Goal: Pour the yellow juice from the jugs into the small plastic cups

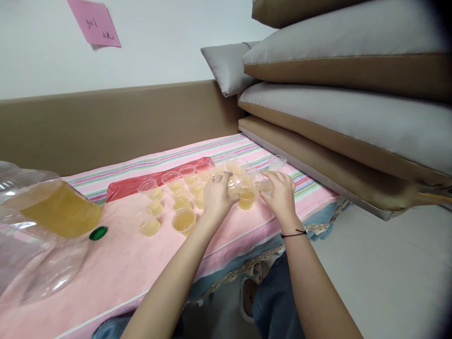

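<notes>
My left hand [219, 195] has its fingers closed around a clear plastic cup [234, 184] that looks tilted toward the right. In my right hand [280, 193] is another clear plastic cup [264, 186] with pale yellow liquid in it. Between and just below both hands stands a cup of yellow drink [246, 201]. Rows of similar filled cups cover the cloth to the left, among them a front cup [184, 221] and a left cup [150, 226]. My left hand partly hides the cups behind it.
Large clear plastic bottles lie at the left, one bottle [63, 209] holding yellow liquid, with a green cap [98, 233] beside it. A red plastic wrapper [123, 186] lies behind the cups. Another clear cup [277, 163] stands near the stacked cushions [335, 113]. A pink striped cloth [134, 263] covers the surface.
</notes>
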Motion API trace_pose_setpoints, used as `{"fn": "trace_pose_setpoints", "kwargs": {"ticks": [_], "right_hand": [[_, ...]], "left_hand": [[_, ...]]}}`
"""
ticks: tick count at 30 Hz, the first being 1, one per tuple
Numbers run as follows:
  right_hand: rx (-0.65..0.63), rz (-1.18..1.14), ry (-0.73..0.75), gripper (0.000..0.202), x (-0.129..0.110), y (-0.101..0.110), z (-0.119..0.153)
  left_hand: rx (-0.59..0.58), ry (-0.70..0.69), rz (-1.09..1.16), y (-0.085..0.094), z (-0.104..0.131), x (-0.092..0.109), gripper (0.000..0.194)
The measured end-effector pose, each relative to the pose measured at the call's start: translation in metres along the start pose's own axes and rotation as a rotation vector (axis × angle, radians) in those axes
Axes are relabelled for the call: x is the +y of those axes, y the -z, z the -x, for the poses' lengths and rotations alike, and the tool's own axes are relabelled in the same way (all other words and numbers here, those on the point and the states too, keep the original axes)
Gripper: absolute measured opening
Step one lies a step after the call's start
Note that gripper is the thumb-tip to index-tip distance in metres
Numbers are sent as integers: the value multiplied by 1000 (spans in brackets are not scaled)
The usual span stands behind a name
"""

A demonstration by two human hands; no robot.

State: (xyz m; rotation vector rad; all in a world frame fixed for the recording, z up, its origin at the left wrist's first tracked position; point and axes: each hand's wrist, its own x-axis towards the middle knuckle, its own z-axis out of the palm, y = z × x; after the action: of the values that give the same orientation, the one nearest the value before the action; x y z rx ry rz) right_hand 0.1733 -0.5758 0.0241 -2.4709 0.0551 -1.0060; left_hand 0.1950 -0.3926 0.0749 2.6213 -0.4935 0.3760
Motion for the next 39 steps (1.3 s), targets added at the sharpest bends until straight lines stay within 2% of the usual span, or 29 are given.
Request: {"fn": "trace_pose_setpoints", "kwargs": {"ticks": [28, 34, 39], "right_hand": [[11, -7, 21, 54, 0, 1, 0], [10, 43, -32, 50, -2, 1, 0], [82, 28, -92, 50, -2, 0, 0]], "left_hand": [[-6, -3, 29, 0, -1, 1, 60], [13, 27, 134, 0, -1, -1, 56], [23, 98, 244, 0, -2, -3, 59]]}}
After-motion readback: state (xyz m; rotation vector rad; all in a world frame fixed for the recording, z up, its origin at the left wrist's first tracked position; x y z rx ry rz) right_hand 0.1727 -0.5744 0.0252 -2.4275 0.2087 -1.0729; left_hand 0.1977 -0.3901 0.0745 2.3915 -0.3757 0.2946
